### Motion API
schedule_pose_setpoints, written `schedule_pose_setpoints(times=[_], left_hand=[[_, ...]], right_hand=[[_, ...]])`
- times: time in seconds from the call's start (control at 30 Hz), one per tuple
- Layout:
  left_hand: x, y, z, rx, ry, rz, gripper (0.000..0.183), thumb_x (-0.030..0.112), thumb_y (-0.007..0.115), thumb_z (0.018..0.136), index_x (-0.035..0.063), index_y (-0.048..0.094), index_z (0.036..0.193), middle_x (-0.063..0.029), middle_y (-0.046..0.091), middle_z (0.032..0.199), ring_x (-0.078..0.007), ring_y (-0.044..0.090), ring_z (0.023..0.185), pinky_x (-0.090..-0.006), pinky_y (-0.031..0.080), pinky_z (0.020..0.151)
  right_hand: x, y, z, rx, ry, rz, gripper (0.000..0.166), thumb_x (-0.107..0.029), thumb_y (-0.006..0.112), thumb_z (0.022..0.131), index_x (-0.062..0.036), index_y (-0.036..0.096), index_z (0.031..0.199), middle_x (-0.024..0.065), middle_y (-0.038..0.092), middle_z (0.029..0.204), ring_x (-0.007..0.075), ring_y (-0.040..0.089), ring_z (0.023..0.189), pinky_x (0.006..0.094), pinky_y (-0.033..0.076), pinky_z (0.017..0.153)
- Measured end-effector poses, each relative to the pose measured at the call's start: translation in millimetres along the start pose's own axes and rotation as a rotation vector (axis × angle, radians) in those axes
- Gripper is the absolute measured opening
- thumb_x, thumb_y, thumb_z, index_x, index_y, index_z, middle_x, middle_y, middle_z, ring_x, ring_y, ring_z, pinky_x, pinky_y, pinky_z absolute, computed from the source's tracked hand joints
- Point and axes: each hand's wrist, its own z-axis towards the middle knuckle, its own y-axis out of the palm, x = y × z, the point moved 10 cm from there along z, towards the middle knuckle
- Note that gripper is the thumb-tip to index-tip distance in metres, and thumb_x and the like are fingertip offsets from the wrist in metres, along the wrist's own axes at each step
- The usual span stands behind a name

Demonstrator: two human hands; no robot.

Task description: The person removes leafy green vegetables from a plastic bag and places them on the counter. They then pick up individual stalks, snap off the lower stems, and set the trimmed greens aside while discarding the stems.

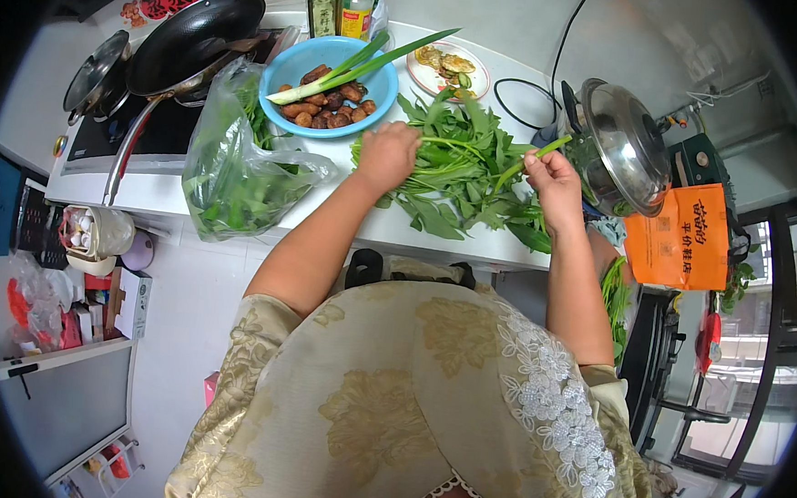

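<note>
A pile of leafy green vegetable stems [461, 177] lies on the white countertop [336, 207] before me. My left hand [388, 154] rests on the pile's left end, its fingers curled over stems; whether it grips them is hard to tell. Between thumb and fingers, my right hand [553, 183] holds a green stem [545, 148] at the pile's right side. To the left, a clear plastic bag [239, 171] contains more leafy greens. Behind my left hand, a blue plastic bowl [270, 114] holds browned pieces of food [332, 108], with a scallion [375, 64] laid across it.
A wok [199, 38] and a lidded pan [98, 73] stand at the left on the stove [114, 139]. A plate of food [416, 72] is at the back. On the right are a steel pot with a lid [623, 150] and an orange bag [676, 235]. Bottles [324, 1] stand behind the bowl.
</note>
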Motion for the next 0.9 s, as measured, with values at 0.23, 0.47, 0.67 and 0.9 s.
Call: schedule_pose_setpoints(times=[0.23, 0.47, 0.67, 0.9], left_hand=[[-22.8, -5.2, 10.8, 0.076, -0.116, -0.13, 0.013, 0.016, 0.059, 0.081, 0.0061, 0.063, 0.089, -0.0111, 0.058, 0.083, -0.0313, 0.056, 0.083, -0.0419, 0.044, 0.071], [-17.3, 8.2, -4.2, -0.008, -0.168, 0.003, 0.014, 0.02, 0.058, 0.081, 0.0127, 0.065, 0.091, -0.0053, 0.058, 0.086, -0.027, 0.054, 0.088, -0.0437, 0.04, 0.073], [-1.4, 12.2, -25.0, -0.082, -0.113, 0.109, 0.013, 0.021, 0.06, 0.079, 0.0143, 0.067, 0.088, -0.0024, 0.056, 0.084, -0.0224, 0.05, 0.092, -0.0436, 0.035, 0.077], [25.2, -8.1, -22.2, -0.216, -0.032, 0.097, 0.028, 0.018, 0.061, 0.076, 0.0136, 0.062, 0.104, -0.0072, 0.055, 0.102, -0.0244, 0.046, 0.107, -0.0487, 0.032, 0.09]], right_hand=[[-38.9, -20.1, 10.4, 0.044, -0.053, 0.174, 0.012, -0.019, 0.061, 0.086, -0.007, 0.061, 0.088, -0.0009, 0.063, 0.079, 0.0064, 0.054, 0.07, 0.021, 0.042, 0.064], [-82.1, -46.7, 24.3, 0.025, -0.17, 0.278, 0.014, -0.019, 0.058, 0.088, -0.0061, 0.06, 0.09, 0.0034, 0.064, 0.082, 0.0067, 0.055, 0.069, 0.0194, 0.042, 0.061], [-118.8, -84.2, 22.4, 0.065, -0.249, 0.533, 0.012, -0.017, 0.057, 0.088, -0.0043, 0.059, 0.089, 0.0075, 0.063, 0.081, 0.0096, 0.057, 0.065, 0.0211, 0.046, 0.057], [-153.3, -77.7, 10.6, -0.031, -0.332, 0.582, 0.014, -0.016, 0.057, 0.088, -0.0026, 0.056, 0.088, 0.0099, 0.062, 0.081, 0.0129, 0.061, 0.065, 0.0219, 0.053, 0.053]])
